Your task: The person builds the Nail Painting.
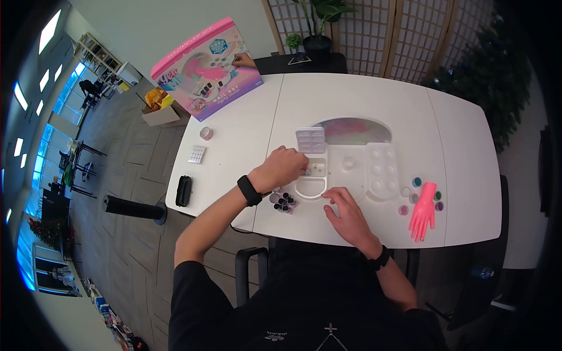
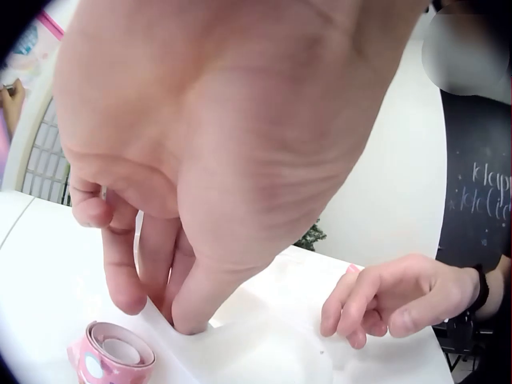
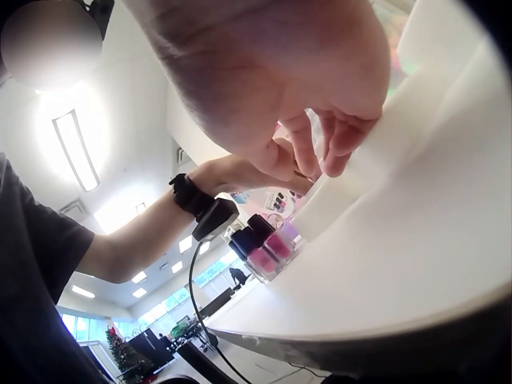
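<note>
My left hand [image 1: 283, 167] reaches down into the small compartments at the left side of a white plastic nail-art station [image 1: 336, 175]. In the left wrist view its thumb and fingers point down close together behind the tray wall; I cannot tell whether they pinch something. Small pieces [image 1: 318, 168] lie in a compartment beside the fingertips. Above it stands a raised clear lid [image 1: 310, 140] with square cells. My right hand [image 1: 349, 213] hovers at the station's front edge, fingers loosely bent, nothing in it. A pink patterned roll [image 2: 120, 352] and nail polish bottles [image 3: 268, 254] stand near the left hand.
A pink model hand [image 1: 422, 210] lies at the right among several small colored pots [image 1: 416, 182]. The nail art box [image 1: 208, 70] stands at the back left. Toward the left edge are a small jar [image 1: 206, 133], a white gridded pack [image 1: 196, 154] and a black case [image 1: 184, 191].
</note>
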